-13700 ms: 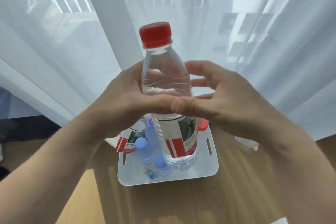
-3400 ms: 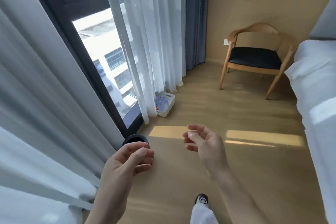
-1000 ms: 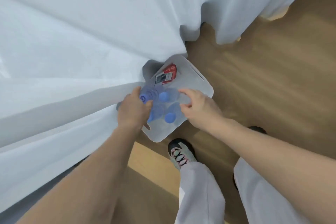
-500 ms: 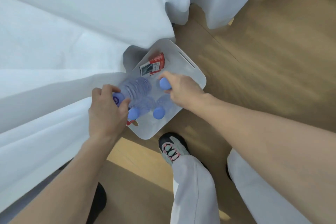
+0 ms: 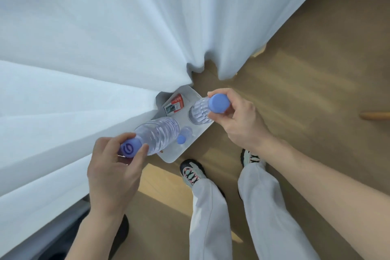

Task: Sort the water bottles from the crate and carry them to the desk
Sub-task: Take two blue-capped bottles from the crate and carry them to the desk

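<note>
**A:** Your left hand (image 5: pixel 114 169), low and left of centre, pinches the logo-marked blue cap (image 5: pixel 129 148) of a clear water bottle (image 5: pixel 161 134). Thumb and fingers curl round the cap. The bottle's body slants up and to the right, over the left part of the crate.

**B:** Your right hand (image 5: pixel 238 121), right of centre, grasps a second clear bottle (image 5: pixel 198 113) the same way, with its fingers closed round the plain blue cap (image 5: pixel 218 103). That bottle hangs over the crate's right edge. I cannot tell whether either base touches the crate.

**A:** The white crate (image 5: pixel 178 153) sits on the wooden floor (image 5: pixel 295 74) at mid-frame. Its upper-left corner is tucked under the white curtain (image 5: pixel 84 48), which fills the upper left.

**B:** Inside it, a small bottle (image 5: pixel 181 139) with a blue cap shows between the two you hold. A red-and-white labelled bottle (image 5: pixel 175 105) is near the curtain hem. I cannot tell whether that one stands or lies.

**A:** Your left shoe (image 5: pixel 193 172) is just beside the crate's lower corner. Your right shoe (image 5: pixel 251 157) is below your right wrist. Your pale trouser legs (image 5: pixel 209 217) run to the bottom edge.

**B:** A wooden bar (image 5: pixel 375 115) pokes in at the right edge, well apart from everything else.
</note>
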